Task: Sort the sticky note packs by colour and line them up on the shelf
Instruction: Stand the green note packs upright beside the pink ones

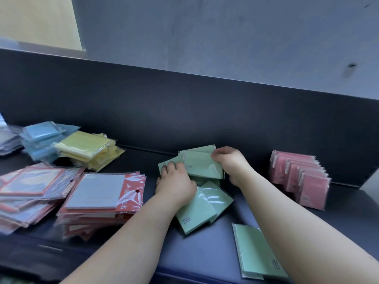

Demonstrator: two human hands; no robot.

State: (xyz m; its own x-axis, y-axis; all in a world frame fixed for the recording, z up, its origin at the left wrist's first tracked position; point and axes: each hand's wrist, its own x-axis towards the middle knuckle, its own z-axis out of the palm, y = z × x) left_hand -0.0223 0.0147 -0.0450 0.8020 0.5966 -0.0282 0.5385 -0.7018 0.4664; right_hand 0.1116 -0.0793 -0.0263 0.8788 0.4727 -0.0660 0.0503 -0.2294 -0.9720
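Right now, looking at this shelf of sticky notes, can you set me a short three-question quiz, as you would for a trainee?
1. True or false: the pink packs stand on edge in a row.
2. Which colour of pack do the left hand and the right hand both touch? A yellow, B green, C blue.
3. Fill the gap: the yellow pile lies right beside the ____ pile.
Key: 1 true. 2 B, the green packs. 3 blue; the blue pile sits just left of the yellow one.
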